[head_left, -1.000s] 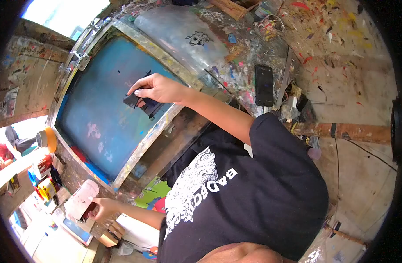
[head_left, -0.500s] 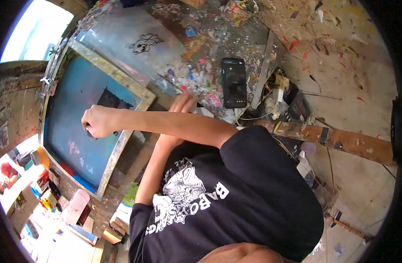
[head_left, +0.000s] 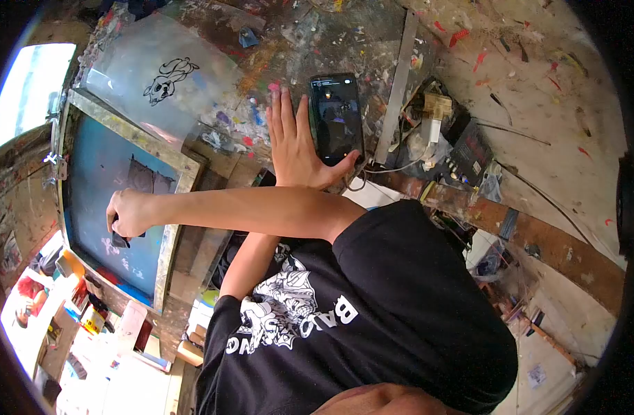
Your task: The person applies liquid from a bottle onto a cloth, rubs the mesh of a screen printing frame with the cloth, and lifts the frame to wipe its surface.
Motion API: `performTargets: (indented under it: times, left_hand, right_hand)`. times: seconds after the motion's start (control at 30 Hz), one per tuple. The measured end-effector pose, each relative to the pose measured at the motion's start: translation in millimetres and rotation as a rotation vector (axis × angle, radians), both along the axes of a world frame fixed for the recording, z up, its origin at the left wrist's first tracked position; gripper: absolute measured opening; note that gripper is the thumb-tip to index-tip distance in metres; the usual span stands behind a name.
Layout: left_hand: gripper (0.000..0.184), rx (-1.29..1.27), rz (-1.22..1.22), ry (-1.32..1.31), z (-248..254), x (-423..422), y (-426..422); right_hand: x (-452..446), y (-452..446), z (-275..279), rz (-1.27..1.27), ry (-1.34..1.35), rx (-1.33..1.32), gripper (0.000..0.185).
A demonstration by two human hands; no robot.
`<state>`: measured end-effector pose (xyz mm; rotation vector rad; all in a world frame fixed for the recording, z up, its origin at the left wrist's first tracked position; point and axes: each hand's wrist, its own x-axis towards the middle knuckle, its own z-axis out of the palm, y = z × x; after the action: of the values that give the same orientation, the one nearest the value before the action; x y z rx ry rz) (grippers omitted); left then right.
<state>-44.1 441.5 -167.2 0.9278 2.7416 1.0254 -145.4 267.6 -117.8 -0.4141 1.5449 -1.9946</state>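
My right hand (head_left: 131, 213) is closed on a small black piece (head_left: 120, 241) over the blue mesh of a wood-framed printing screen (head_left: 99, 162). Most of that piece is hidden beneath the fingers, so its kind is unclear. A dark square patch (head_left: 151, 178) shows on the mesh beyond the hand. My right forearm crosses over my left one. My left hand (head_left: 296, 151) is open, palm down and fingers stretched out, on the paint-stained bench. Its thumb reaches the lower edge of a smartphone (head_left: 335, 117) with a lit display.
A clear sheet with a black skull drawing (head_left: 166, 84) lies beyond the screen. Metal clamps (head_left: 56, 159) line the screen's left side. Right of the bench's metal edge strip (head_left: 398, 86) are cables and boxes (head_left: 438, 114). Another person (head_left: 31, 299) appears at far left.
My left hand has moved up beside the phone and spread its fingers. The phone's dark display is now lit. My right hand has shifted slightly left and down over the mesh.
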Motion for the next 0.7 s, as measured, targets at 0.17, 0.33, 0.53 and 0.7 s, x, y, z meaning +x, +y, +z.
performTargets:
  times: [0.17,0.33,0.53,0.7]
  left_hand:
    - [0.115,-0.059,0.041,-0.006,5.2,6.0,11.0]
    - [0.114,-0.077,0.071,0.015,4.8,3.5,14.8]
    - [0.085,0.023,0.119,0.021,-6.6,3.4,13.4]
    - [0.057,0.052,0.162,0.027,-6.3,-0.1,15.1]
  right_hand:
    - [1.3,14.3,-5.5,-0.039,-0.013,-0.044,0.026]
    - [0.7,19.4,-6.0,-0.051,-0.010,-0.063,0.025]
    - [2.8,25.1,-0.7,-0.035,-0.035,-0.070,0.025]
    - [2.2,24.1,-0.4,-0.039,-0.015,-0.092,0.025]
